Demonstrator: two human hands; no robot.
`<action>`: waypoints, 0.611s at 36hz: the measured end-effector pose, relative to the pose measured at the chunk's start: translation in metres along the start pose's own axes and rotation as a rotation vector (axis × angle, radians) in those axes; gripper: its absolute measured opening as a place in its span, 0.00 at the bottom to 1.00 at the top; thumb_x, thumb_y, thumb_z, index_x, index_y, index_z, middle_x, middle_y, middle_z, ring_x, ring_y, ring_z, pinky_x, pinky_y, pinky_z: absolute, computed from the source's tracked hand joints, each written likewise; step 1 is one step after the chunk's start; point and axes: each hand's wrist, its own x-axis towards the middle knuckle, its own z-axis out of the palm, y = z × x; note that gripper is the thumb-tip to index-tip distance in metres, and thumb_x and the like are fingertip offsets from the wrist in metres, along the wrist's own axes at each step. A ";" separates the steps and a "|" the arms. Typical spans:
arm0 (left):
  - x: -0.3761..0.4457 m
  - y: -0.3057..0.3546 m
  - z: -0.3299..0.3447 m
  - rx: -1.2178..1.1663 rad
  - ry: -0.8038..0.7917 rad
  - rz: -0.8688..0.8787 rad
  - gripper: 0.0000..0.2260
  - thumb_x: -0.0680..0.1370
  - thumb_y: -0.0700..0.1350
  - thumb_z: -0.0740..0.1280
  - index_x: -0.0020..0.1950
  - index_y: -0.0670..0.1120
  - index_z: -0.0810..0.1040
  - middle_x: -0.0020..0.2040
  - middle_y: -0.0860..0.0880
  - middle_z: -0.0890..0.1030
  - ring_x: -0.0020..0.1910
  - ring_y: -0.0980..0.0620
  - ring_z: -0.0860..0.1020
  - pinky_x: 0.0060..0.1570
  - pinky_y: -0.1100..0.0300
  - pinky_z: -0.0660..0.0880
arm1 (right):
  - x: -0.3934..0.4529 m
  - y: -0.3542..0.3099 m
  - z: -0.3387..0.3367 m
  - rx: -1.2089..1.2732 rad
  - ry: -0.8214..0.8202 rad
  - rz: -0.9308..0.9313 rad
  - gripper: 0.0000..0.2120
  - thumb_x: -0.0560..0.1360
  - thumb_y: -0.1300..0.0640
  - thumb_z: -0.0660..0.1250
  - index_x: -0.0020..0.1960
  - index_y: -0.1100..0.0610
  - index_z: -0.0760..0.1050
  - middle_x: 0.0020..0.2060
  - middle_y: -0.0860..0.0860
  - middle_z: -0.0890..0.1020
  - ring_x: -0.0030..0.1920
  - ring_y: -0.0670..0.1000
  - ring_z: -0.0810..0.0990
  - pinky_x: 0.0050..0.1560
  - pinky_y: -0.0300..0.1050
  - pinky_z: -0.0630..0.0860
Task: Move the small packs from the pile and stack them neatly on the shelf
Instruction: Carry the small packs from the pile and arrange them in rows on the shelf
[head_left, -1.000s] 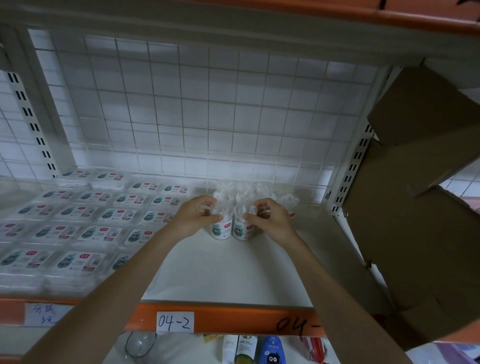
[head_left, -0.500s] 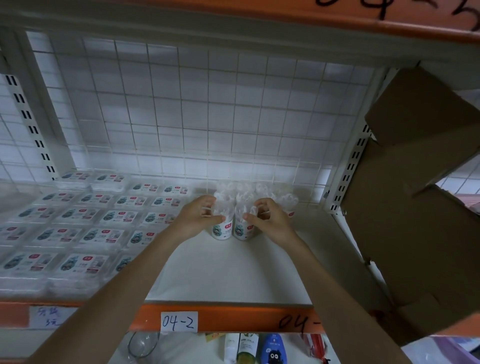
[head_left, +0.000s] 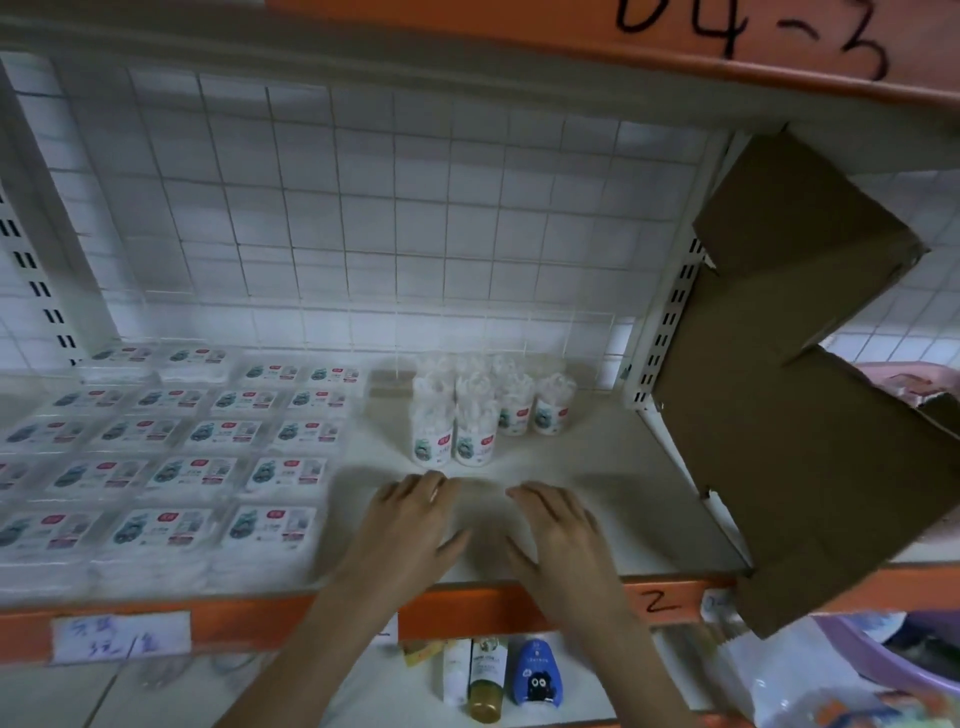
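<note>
Several small round clear packs (head_left: 474, 435) with white contents and green-and-red labels stand upright in a tight cluster at the back middle of the white shelf (head_left: 597, 514). The front two packs (head_left: 431, 439) stand side by side. My left hand (head_left: 410, 525) and my right hand (head_left: 558, 530) hover palm-down over the shelf, in front of the cluster and apart from it. Both hands hold nothing and their fingers are spread.
Rows of flat rectangular packs (head_left: 171, 467) cover the shelf's left half. A brown cardboard box (head_left: 800, 395) leans against the right upright. The orange front rail (head_left: 260, 618) carries paper labels. Bottles (head_left: 488, 675) lie on the shelf below. A wire grid (head_left: 363, 223) backs the shelf.
Both hands have let go of the two front round packs and drawn back toward the shelf's front edge. The packs stay standing. The camera has tilted up.
</note>
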 end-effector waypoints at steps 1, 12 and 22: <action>-0.006 0.006 0.000 -0.001 -0.001 0.000 0.15 0.68 0.55 0.67 0.50 0.47 0.79 0.43 0.51 0.81 0.38 0.54 0.80 0.36 0.60 0.78 | -0.007 -0.003 -0.001 -0.005 0.001 -0.007 0.20 0.69 0.44 0.57 0.55 0.51 0.76 0.52 0.47 0.81 0.51 0.48 0.80 0.49 0.44 0.77; -0.114 0.034 -0.054 0.010 0.032 -0.362 0.16 0.70 0.54 0.58 0.50 0.49 0.78 0.46 0.51 0.79 0.41 0.52 0.80 0.38 0.61 0.76 | -0.062 -0.055 -0.016 0.101 -0.068 -0.246 0.22 0.69 0.39 0.57 0.53 0.50 0.78 0.49 0.46 0.81 0.50 0.50 0.78 0.47 0.46 0.78; -0.331 0.071 -0.130 0.190 0.100 -1.009 0.15 0.67 0.53 0.60 0.50 0.51 0.75 0.42 0.50 0.80 0.38 0.50 0.79 0.32 0.62 0.76 | -0.161 -0.162 0.020 0.659 -0.248 -0.476 0.20 0.65 0.45 0.64 0.50 0.56 0.81 0.49 0.52 0.81 0.50 0.49 0.73 0.49 0.39 0.71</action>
